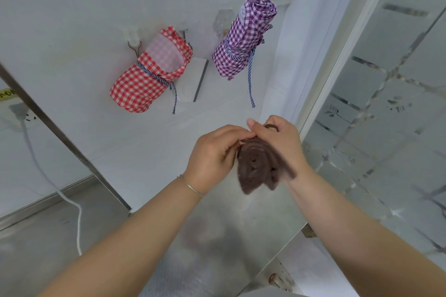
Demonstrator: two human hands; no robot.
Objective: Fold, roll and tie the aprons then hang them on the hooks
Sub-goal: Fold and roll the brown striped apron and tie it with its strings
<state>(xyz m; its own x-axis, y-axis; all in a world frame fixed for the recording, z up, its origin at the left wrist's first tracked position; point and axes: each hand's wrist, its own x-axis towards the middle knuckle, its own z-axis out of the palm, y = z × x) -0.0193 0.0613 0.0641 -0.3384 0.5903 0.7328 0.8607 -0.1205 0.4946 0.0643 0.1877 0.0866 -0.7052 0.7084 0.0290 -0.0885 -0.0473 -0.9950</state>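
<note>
- Brown rolled apron (259,166), lower centre of the frame, spiral end facing the camera, long axis pointing away.
- Left hand (212,157) curls around its left side.
- Right hand (277,142) pinches its top edge.

Two rolled aprons (149,72) on wall (60,19); third (259,166) nearer, probably between hands (212,154).

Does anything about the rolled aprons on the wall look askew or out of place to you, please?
Slightly: the red-checked rolled apron hangs tilted beside an unused metal hook, while the purple-checked rolled apron hangs more upright. Its striped tie dangles loose.
</note>
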